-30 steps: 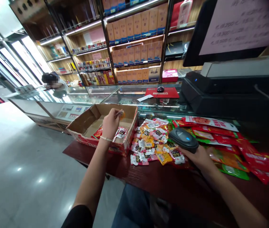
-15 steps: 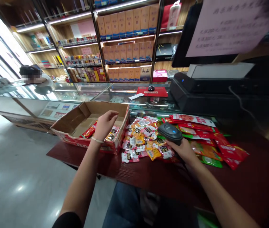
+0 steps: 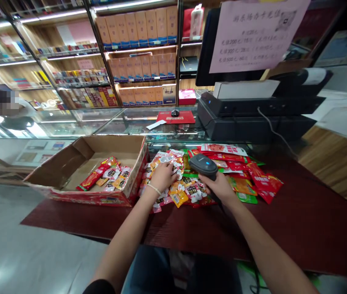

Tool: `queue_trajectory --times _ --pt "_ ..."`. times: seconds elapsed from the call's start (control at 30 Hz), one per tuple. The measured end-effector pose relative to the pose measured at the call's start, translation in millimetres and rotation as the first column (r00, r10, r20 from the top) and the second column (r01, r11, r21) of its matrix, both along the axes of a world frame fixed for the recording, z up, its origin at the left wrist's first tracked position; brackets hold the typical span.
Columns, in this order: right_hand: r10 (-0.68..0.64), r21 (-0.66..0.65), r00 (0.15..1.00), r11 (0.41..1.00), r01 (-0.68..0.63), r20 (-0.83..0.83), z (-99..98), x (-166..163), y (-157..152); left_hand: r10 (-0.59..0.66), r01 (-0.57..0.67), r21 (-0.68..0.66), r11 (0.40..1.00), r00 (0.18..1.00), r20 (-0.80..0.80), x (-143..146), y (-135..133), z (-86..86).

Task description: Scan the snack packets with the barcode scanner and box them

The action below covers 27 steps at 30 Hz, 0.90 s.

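"How far along?"
"Small snack packets mostly lie heaped on the desk; a few sit inside the cardboard box. Plenty left, I'd judge."
"Holding anything?"
"Left hand: fingertips obscured, can't tell. Right hand grasps the barcode scanner."

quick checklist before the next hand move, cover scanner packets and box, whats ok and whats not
1. Scanner held: ok, in the right hand.
2. Left hand at the small packets: ok, it is over the pile.
3. Single packet in the left grip: cannot tell, the fingers hide it.
4. Box open at the top: ok, with packets inside and bare cardboard beside them.
5. Large bags separated: not ok, they overlap.
6. Scanner not touching the packets below: cannot tell from this view.
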State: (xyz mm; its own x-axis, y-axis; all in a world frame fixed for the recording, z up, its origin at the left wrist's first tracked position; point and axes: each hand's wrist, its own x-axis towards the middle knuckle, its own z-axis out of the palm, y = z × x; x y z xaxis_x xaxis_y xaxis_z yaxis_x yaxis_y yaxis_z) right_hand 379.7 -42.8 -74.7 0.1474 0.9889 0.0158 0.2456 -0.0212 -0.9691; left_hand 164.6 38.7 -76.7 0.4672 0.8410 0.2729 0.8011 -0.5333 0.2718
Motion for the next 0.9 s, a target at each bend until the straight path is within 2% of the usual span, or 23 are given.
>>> queue_trajectory --times 0.07,0.17,0.23,0.3,0.33,0.37,0.43,0.5,0.53,0.57,0.6,0.67,0.9 --pt "-0.002 -0.001 1.000 1.000 0.002 -0.009 -2.2 -0.2 1.4 0.037 -0.036 0.030 0.999 0.999 -0.027 4.5 1.1 -13.3" --pt "-0.002 0.008 0.999 1.000 0.001 0.043 -1.0 -0.7 1.2 0.025 -0.026 0.043 0.999 0.999 0.036 4.9 -2.3 -21.6" --pt "0.007 0.025 0.995 1.000 -0.010 0.097 2.2 -1.1 -0.3 0.005 -0.007 0.012 1.000 0.988 0.156 2.6 -4.7 -21.8" --pt "0.008 0.061 0.992 0.998 -0.016 0.129 5.2 -1.7 -2.0 0.033 -0.027 -0.020 0.999 0.927 0.374 -0.6 -5.3 -20.4" --pt "0.006 0.083 0.991 0.996 -0.017 0.136 6.2 -2.3 -2.7 0.063 -0.049 -0.042 0.998 0.857 0.511 -2.1 -4.8 -19.6" --pt "0.002 0.104 0.990 0.994 -0.017 0.141 6.6 -3.2 -3.2 0.103 -0.065 -0.083 0.994 0.753 0.650 -3.4 -3.7 -19.0" --pt "0.013 0.125 0.988 0.992 -0.033 0.154 6.2 -5.9 -4.2 0.223 -0.013 -0.243 0.970 0.451 0.864 -5.1 -0.7 -18.5" --pt "0.056 0.126 0.983 0.989 -0.079 0.177 4.4 -9.7 -5.3 0.402 0.187 -0.420 0.888 0.128 0.907 -6.0 2.4 -18.9" --pt "0.083 0.124 0.979 0.986 -0.108 0.189 3.3 -11.8 -5.9 0.494 0.300 -0.473 0.829 0.007 0.870 -6.3 3.6 -19.2" --pt "0.111 0.124 0.973 0.983 -0.138 0.200 2.1 -13.7 -6.5 0.569 0.393 -0.499 0.772 -0.077 0.819 -6.5 4.4 -19.3" --pt "0.136 0.126 0.968 0.978 -0.165 0.211 0.7 -15.5 -7.1 0.619 0.460 -0.506 0.730 -0.129 0.775 -6.7 4.6 -19.2" --pt "0.174 0.131 0.957 0.969 -0.208 0.233 -2.4 -17.7 -7.8 0.657 0.524 -0.495 0.693 -0.177 0.733 -7.0 4.0 -18.1" --pt "0.185 0.119 0.926 0.964 -0.236 0.330 -14.7 -15.3 -5.2 0.663 0.530 -0.469 0.706 -0.264 0.700 -3.4 2.1 -16.8"
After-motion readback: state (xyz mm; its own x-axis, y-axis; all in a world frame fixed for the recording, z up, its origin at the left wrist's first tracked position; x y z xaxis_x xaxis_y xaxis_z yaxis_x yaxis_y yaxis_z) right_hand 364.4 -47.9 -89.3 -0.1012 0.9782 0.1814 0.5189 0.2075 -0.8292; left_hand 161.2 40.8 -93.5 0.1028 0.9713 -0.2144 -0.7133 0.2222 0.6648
